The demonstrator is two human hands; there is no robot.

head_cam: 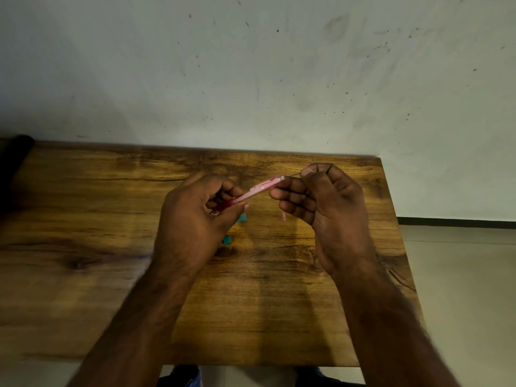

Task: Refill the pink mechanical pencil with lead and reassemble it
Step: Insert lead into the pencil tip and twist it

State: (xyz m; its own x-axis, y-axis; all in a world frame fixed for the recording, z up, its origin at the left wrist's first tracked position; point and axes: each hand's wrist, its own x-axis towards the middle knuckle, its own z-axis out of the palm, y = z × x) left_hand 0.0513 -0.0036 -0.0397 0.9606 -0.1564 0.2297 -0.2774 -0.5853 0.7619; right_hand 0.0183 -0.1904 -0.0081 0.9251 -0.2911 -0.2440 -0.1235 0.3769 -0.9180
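My left hand point(192, 216) grips the pink mechanical pencil point(255, 190) by its red grip end, and the barrel slants up to the right above the table. My right hand point(324, 196) pinches a thin dark lead point(294, 174) between thumb and forefinger, its tip at the pencil's open top end. A small pink piece point(283, 216) shows just below my right fingers; whether it lies on the table or is held I cannot tell.
The wooden table point(111, 219) stands against a pale scuffed wall. Two small teal pieces point(242, 218) point(226, 240) lie on the wood under my left hand. The table's right edge drops to a tiled floor point(460, 275). My knees show below the near edge.
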